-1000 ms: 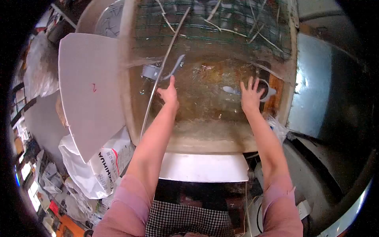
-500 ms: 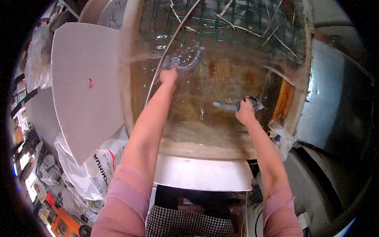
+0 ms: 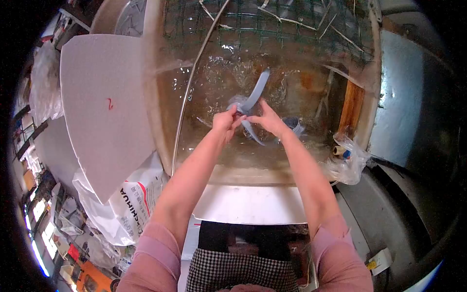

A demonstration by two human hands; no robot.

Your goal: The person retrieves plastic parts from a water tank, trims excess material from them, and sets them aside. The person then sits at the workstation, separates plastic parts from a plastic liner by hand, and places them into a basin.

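Observation:
Over the water of a shallow tank, my left hand (image 3: pixel 225 122) is closed on a pale bluish, flat, flexible strip (image 3: pixel 258 89). One end of the strip curves up and away, while another length hangs down between my hands. My right hand (image 3: pixel 270 120) meets the left from the right side. Its thumb reaches across the strip near the left fingertips, and its other fingers lie along the strip's right edge, partly hidden. Just beyond my right wrist, a dark grey and pale coiled bundle (image 3: pixel 293 123) sits in the water.
Green wire mesh (image 3: pixel 272 29) with pale strips covers the tank's far part. A thin metal rod (image 3: pixel 190 82) slants along the left. A white board (image 3: pixel 104 107) stands left, a wooden piece (image 3: pixel 351 109) and clear plastic bag (image 3: pixel 351 160) right. A white ledge (image 3: pixel 250 204) lies in front.
Both hands have come together near the tank's middle, the left moving down and right, the right moving left. The strip is now lifted between them; my right hand has let go of the dark bundle.

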